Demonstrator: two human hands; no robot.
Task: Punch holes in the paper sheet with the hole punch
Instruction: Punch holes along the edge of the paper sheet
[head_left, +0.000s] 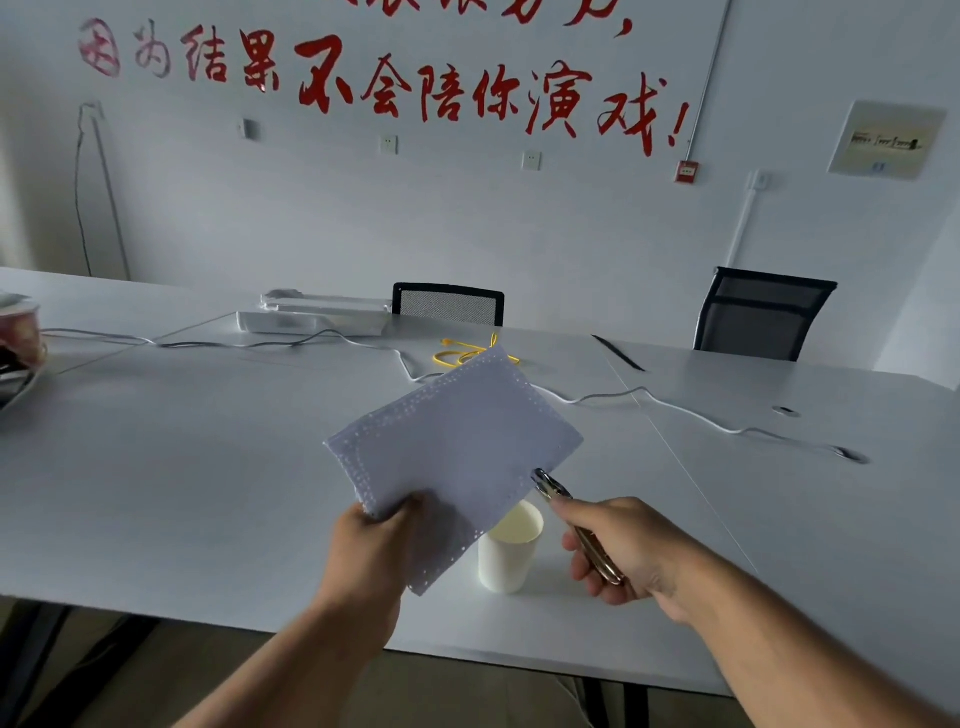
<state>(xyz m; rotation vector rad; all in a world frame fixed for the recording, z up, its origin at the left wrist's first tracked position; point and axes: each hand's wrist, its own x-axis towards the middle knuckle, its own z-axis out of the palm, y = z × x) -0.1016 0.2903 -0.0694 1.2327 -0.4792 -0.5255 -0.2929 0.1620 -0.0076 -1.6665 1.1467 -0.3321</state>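
Observation:
A white paper sheet (457, 441) with rows of small holes along its edges is held above the table, tilted. My left hand (374, 551) pinches its near left corner. My right hand (623, 545) grips a metal plier-type hole punch (558, 493), whose jaws sit on the sheet's right edge. A white paper cup (511, 556) stands upright on the table, just below that edge and between my hands.
A white table (208, 493) spans the view. White cables (597, 397) and a yellow cable (462, 356) lie beyond the sheet. A white power strip box (317, 314) sits further back, two black chairs (763, 312) behind. A red bowl (18, 327) is at far left.

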